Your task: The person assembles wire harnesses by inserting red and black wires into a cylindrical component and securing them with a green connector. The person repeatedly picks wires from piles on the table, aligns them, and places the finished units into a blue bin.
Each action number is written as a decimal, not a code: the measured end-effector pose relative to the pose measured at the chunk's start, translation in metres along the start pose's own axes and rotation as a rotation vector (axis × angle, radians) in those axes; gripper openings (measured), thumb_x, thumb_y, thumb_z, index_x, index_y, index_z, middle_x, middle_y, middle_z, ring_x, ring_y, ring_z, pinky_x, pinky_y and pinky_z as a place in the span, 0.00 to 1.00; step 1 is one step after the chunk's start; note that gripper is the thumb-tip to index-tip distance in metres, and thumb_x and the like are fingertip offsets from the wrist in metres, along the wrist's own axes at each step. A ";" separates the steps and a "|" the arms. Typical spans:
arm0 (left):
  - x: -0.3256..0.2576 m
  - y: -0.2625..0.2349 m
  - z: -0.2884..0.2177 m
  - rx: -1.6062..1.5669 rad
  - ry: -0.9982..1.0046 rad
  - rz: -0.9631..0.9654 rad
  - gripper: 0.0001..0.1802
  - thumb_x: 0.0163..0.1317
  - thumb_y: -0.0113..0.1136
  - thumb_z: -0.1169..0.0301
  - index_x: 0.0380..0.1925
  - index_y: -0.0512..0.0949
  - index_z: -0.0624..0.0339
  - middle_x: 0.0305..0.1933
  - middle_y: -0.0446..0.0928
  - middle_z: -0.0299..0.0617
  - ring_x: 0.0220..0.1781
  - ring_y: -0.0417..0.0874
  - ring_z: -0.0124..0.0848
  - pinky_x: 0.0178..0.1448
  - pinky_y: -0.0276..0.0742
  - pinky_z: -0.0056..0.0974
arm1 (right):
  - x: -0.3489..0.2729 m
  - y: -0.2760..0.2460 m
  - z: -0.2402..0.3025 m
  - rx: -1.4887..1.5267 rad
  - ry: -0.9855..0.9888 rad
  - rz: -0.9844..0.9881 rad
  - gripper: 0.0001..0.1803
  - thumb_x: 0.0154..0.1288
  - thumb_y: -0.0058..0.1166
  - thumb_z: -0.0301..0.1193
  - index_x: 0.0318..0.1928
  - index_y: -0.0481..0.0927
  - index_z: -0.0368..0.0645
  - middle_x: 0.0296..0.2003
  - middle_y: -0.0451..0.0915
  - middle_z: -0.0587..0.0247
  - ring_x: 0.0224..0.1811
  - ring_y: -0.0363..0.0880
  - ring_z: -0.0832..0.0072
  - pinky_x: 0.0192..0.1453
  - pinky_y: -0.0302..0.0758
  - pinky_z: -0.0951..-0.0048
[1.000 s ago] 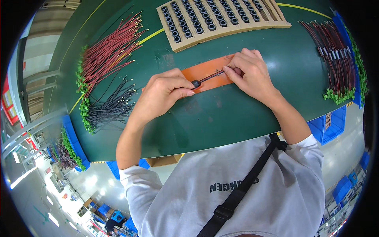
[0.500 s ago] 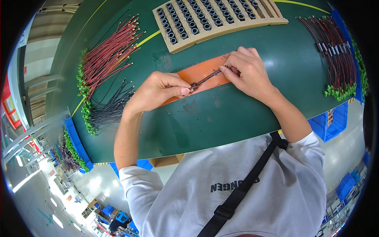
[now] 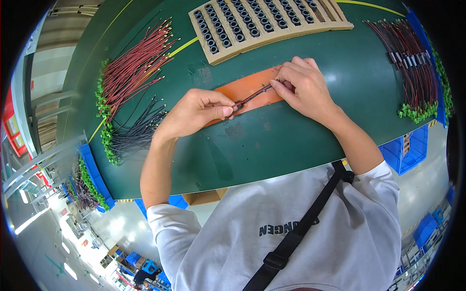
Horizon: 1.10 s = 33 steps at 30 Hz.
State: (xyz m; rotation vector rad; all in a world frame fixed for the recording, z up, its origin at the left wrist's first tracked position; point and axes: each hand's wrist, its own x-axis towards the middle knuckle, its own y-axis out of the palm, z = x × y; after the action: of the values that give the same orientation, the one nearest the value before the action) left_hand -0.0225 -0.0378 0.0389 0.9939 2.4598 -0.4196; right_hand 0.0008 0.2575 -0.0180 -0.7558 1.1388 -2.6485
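A thin dark red and black wire pair (image 3: 256, 94) stretches between my hands above an orange mat (image 3: 241, 88). My left hand (image 3: 196, 110) is closed, thumb and forefinger pinching the wires' lower left end. Right at those fingertips sits a small black ring (image 3: 239, 105); whether the wires pass through it is too small to tell. My right hand (image 3: 303, 87) is closed on the wires' other end, and its curled fingers hide that end.
A tan tray (image 3: 279, 38) with rows of black rings stands at the far side of the green table (image 3: 291, 140). Red wires (image 3: 138, 60) and black wires (image 3: 138, 128) with green connectors lie left. Finished-looking wire bundles (image 3: 412, 63) lie right, beside a blue bin (image 3: 405, 150).
My left thumb and forefinger have shifted slightly at the black ring. The right hand has stayed almost still, and the wires remain stretched between both hands.
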 end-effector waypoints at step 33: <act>0.029 0.066 0.024 0.607 0.651 -0.709 0.07 0.54 0.72 0.84 0.33 0.84 0.68 0.41 0.88 0.47 0.46 0.88 0.42 0.51 0.83 0.41 | -0.002 -0.005 -0.009 0.045 -0.007 0.000 0.08 0.63 0.66 0.26 0.30 0.79 0.42 0.28 0.79 0.65 0.35 0.75 0.66 0.48 0.70 0.63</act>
State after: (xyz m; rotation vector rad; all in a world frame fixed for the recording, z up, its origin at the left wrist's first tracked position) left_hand 0.0132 0.0143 -0.0034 0.4327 3.3545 -1.3041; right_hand -0.0014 0.2675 -0.0200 -0.7566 1.0733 -2.6602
